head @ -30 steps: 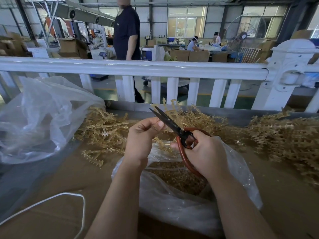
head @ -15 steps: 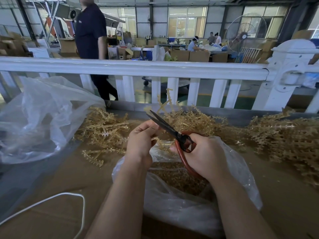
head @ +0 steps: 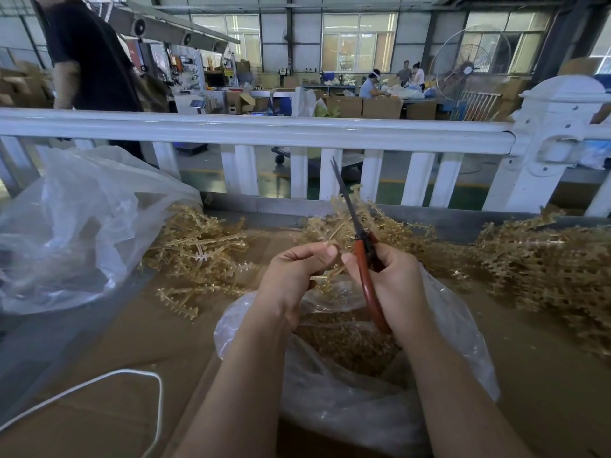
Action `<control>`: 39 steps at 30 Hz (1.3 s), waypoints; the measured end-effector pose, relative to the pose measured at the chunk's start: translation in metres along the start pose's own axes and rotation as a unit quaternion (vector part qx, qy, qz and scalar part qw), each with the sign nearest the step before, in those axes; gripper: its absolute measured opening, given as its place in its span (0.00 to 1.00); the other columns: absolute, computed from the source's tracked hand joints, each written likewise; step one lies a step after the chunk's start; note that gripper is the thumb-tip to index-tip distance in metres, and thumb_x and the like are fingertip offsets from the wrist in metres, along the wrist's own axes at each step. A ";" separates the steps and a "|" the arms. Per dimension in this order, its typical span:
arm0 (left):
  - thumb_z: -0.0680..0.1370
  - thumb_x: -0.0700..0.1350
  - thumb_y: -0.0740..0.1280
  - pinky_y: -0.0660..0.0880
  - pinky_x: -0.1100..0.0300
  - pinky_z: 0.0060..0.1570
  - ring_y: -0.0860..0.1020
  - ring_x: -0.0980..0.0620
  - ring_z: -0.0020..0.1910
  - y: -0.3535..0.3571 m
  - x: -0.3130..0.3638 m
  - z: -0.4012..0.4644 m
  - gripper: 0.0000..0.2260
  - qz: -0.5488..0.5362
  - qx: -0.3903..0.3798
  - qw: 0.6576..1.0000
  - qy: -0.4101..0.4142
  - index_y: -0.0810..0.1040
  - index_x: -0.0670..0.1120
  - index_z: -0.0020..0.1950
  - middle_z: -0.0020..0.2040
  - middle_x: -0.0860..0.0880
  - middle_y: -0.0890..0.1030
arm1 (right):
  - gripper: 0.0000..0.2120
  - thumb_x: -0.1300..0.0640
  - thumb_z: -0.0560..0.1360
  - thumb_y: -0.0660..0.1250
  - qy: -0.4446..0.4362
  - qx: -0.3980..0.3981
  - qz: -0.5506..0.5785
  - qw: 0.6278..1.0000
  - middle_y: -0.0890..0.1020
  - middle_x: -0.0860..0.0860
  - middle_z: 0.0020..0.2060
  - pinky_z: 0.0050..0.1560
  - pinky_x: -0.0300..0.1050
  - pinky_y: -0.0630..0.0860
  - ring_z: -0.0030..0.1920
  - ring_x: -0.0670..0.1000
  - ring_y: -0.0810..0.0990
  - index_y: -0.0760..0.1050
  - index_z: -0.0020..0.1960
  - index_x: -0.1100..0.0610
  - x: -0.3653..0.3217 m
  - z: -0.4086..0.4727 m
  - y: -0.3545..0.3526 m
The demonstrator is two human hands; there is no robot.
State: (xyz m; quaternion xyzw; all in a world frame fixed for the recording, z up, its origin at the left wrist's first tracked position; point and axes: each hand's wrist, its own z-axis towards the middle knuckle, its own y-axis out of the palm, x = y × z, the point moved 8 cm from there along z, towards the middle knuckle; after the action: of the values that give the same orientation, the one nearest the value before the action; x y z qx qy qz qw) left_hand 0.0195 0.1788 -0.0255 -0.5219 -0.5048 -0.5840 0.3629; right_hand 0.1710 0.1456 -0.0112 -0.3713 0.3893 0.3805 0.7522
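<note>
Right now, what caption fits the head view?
Right hand holds scissors; left hand pinches a gold plastic strip above a clear bag.

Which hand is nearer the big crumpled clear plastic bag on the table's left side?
Left. The left hand, pinching a gold plastic sprue, lies right of the large crumpled clear plastic bag; the right hand, gripping red-handled scissors, is farther right.

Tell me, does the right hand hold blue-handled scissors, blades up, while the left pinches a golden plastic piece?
Not quite: the head view shows the scissors have red handles, not blue. The right hand does hold them blades up, and the left hand pinches a golden plastic piece.
</note>
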 end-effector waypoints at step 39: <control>0.79 0.33 0.62 0.70 0.67 0.35 0.70 0.56 0.32 -0.016 0.012 0.007 0.13 -0.144 0.002 0.987 0.077 0.76 0.44 0.37 0.31 0.51 0.75 | 0.28 0.23 0.64 0.65 -0.048 -0.077 -0.252 0.963 0.81 0.37 0.44 0.53 0.50 0.80 0.48 0.43 0.80 0.74 0.51 0.44 0.000 -0.005 0.010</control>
State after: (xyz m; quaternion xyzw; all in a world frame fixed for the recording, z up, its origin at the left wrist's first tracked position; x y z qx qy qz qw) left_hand 0.0034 0.1904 -0.0180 -0.3963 -0.5466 -0.6674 0.3141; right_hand 0.1606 0.1453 -0.0158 -0.4956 0.2158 0.2246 0.8108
